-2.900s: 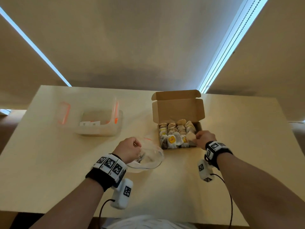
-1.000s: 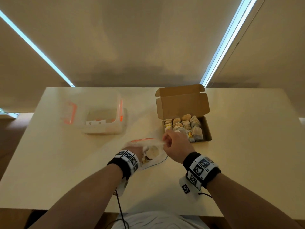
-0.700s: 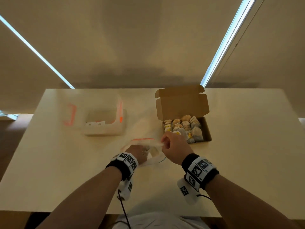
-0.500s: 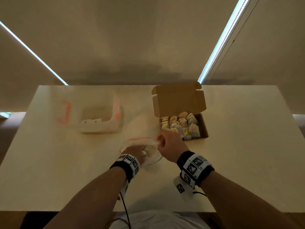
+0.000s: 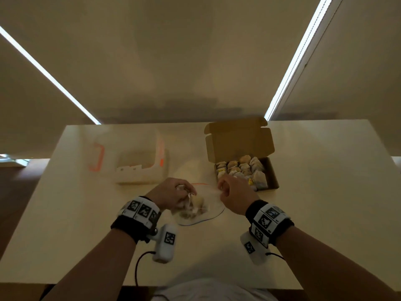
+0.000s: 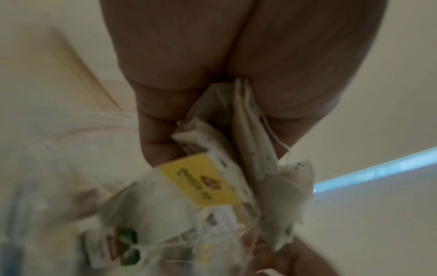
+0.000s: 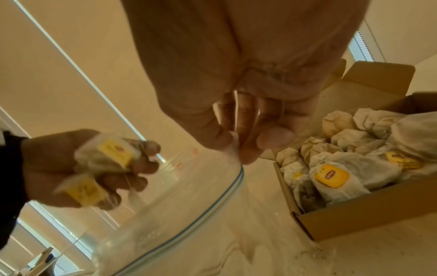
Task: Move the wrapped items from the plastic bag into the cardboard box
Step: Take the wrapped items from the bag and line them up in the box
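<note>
A clear plastic bag (image 5: 206,210) with a blue zip line lies on the table between my hands. My left hand (image 5: 173,193) grips a bunch of wrapped tea bags (image 6: 224,168) with yellow tags (image 7: 113,149), just above the bag's mouth. My right hand (image 5: 233,192) pinches the bag's rim (image 7: 232,149) between thumb and fingers and holds it up. The open cardboard box (image 5: 272,172) stands right of the bag, its lid upright, filled with several wrapped tea bags (image 5: 243,168), (image 7: 335,175).
A clear plastic tub (image 5: 141,168) with orange latches stands at the back left of the pale table (image 5: 325,192). Its lid (image 5: 95,157) leans beside it. Wrist camera cables hang near the table's front edge.
My left hand has come up out of the bag with a bunch of tea bags. My right hand still pinches the bag's rim, now slightly further right.
</note>
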